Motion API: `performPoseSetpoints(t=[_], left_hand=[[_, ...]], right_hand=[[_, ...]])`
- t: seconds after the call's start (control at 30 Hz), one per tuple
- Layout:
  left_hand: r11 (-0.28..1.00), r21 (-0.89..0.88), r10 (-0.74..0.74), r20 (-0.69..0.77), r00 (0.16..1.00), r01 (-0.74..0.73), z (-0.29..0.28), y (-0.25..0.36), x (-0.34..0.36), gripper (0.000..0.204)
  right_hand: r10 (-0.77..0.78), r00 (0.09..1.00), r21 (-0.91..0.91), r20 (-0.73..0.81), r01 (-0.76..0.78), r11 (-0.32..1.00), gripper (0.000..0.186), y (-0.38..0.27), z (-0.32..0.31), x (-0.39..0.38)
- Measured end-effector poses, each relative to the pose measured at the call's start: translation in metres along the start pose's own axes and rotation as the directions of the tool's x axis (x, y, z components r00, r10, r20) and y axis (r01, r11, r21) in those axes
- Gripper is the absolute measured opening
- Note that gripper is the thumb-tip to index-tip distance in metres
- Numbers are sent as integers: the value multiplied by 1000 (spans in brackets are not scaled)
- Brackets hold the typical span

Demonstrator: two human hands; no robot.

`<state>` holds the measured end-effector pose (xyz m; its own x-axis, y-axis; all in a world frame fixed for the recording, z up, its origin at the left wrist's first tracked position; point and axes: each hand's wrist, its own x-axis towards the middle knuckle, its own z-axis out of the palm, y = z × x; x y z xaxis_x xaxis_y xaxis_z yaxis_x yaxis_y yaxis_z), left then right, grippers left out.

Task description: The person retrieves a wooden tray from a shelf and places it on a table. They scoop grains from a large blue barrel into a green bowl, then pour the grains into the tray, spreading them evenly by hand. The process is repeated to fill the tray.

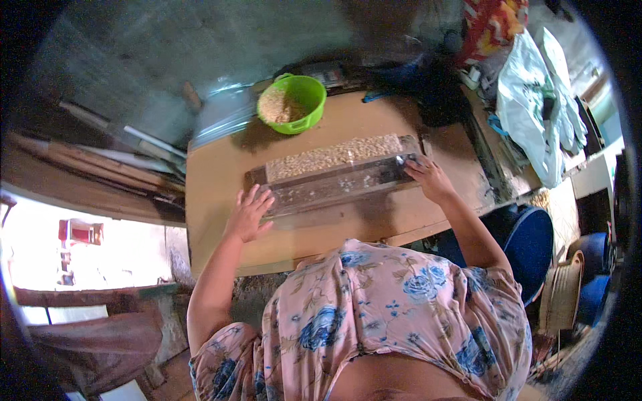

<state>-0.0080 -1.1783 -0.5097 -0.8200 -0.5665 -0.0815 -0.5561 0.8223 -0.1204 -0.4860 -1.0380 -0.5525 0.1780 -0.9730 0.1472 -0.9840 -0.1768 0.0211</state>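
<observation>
On the tan tabletop [214,177] in front of me lies a long, dark wooden form [321,194], slightly tilted in view. A strip of pale, grainy pieces like chopped nuts [334,158] runs along its far side. Shiny, see-through plastic seems to cover part of the form's near side. My left hand [249,214] is at its left end, fingers spread and fingertips at the edge. At the right end, my right hand [431,179] rests with fingers stretched out on the corner. Neither hand grips anything that I can see.
A green plastic bowl [314,110] of similar pale pieces stands at the back, beside clear plastic sheets [231,110]. White plastic bags [525,100] hang at right. A blue barrel [531,244] stands below the table's right side. Long boards [100,167] lie at left.
</observation>
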Motion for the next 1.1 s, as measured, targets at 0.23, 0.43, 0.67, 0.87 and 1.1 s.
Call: performPoseSetpoints(t=[0.23,0.43,0.67,0.87,1.1], left_hand=[[996,-24,82,-67,994,-84,-13,1,12,57],[987,-24,157,-96,983,-160,-8,-6,22,49],[992,-42,114,-37,993,-115,-9,3,40,40],[998,14,62,56,997,-62,-20,12,43,41],[997,-17,75,53,996,-74,-15,11,47,41]], right_hand=[[-65,998,-87,21,67,994,41,20,-3,11],[-204,978,-128,47,209,970,33,29,9,21],[-169,938,-376,302,280,884,15,1,-3,48],[-105,960,-396,259,205,895,12,-5,10,55],[-103,946,-395,306,225,891,12,-4,8,49]])
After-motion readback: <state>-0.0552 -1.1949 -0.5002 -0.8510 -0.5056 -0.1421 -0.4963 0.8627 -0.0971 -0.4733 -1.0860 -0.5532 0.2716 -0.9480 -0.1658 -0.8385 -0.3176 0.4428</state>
